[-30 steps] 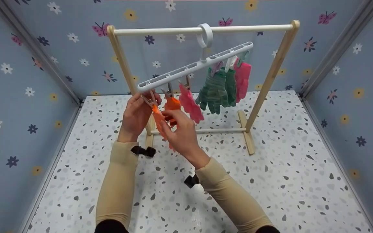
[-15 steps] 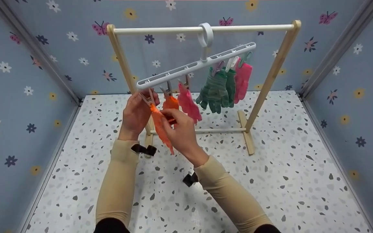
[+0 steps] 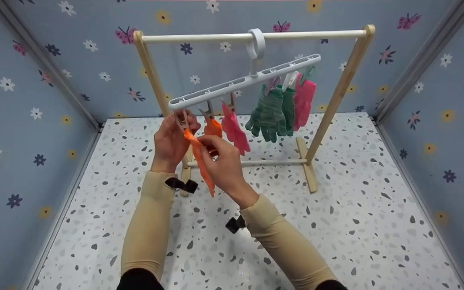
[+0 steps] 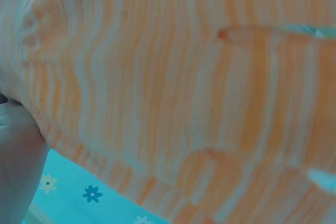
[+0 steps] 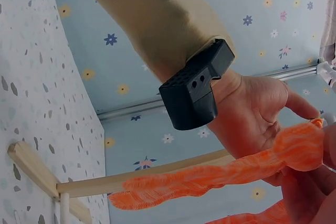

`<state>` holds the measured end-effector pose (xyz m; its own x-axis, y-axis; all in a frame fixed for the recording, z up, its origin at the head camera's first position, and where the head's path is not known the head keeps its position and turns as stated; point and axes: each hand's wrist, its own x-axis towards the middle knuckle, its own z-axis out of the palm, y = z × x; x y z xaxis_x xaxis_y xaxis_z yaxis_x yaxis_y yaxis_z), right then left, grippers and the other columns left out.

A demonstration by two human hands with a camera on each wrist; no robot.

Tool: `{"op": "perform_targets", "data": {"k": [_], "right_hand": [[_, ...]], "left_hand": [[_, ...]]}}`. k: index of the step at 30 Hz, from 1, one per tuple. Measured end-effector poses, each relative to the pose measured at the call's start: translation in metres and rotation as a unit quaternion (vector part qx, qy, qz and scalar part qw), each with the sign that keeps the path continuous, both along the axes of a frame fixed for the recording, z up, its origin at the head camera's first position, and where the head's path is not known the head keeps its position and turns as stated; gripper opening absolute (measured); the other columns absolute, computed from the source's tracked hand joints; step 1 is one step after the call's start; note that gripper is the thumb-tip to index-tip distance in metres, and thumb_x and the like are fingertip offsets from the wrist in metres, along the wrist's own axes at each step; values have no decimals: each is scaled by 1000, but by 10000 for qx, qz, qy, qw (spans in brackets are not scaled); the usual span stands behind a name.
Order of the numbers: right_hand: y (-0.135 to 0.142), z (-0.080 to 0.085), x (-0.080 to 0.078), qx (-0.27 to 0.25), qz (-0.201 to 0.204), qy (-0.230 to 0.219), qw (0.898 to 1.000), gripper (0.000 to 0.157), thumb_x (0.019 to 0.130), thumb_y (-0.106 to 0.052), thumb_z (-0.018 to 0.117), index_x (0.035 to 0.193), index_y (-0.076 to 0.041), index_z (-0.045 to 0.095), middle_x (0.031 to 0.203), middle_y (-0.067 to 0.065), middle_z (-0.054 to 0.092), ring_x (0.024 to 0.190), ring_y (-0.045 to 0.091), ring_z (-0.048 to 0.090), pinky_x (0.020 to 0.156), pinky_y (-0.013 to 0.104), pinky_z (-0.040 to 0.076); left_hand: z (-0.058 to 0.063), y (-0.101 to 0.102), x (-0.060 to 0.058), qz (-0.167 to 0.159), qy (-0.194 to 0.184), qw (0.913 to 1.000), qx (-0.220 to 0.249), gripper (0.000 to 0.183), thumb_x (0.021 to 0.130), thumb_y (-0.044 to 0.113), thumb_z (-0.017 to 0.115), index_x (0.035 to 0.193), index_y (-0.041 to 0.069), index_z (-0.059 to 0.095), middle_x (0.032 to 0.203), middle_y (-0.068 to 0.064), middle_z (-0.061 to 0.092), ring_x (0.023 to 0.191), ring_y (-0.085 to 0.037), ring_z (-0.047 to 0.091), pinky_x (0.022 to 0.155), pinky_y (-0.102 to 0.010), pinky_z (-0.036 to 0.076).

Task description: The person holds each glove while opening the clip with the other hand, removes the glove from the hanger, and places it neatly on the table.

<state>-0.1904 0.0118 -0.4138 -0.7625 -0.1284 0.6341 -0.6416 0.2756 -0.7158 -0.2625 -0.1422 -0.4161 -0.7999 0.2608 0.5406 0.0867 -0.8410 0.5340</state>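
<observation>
We see the left hand pinch a clip, eight o'clock on the hanger; the right hand, an orange glove at the clip's five.

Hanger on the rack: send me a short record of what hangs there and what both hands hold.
Hanger: hooked over the rack's top bar, slanting in the head view
Left hand: fingers around the clip at the hanger's left end
Right hand: pinches the near orange glove
Near orange glove: top at the clip; whether caught, unclear
Left half: other orange glove, pink item
Right half: green gloves, second pink item
</observation>
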Motion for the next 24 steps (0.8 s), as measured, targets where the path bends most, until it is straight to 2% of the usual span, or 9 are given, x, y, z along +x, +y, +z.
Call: {"op": "perform_targets", "data": {"k": [9,16,24], "right_hand": [[-1,1,-1,-50,30,25,10000,16,96,-6,66,110,-2,70,96,6,72,79,11,67,74,22,55],[1,-1,-1,-1,-28,63,10000,14,95,-5,66,108,-2,71,96,6,72,78,11,67,73,21,55],[2,-3,0,48,-117,46,9999,13,94,-5,67,106,-2,73,96,6,72,78,11,67,71,21,55]], "left_hand": [[4,5,-3,-208,-46,9989,417,23,100,15,58,109,-6,61,92,-15,64,85,-26,56,92,-37,45],[3,5,-4,-83,-31,9995,293,23,99,15,61,108,-6,62,92,-15,64,84,-26,57,93,-38,45],[2,5,-3,44,87,9999,94,22,101,16,59,108,-5,60,92,-14,62,85,-25,56,92,-37,43]]}}
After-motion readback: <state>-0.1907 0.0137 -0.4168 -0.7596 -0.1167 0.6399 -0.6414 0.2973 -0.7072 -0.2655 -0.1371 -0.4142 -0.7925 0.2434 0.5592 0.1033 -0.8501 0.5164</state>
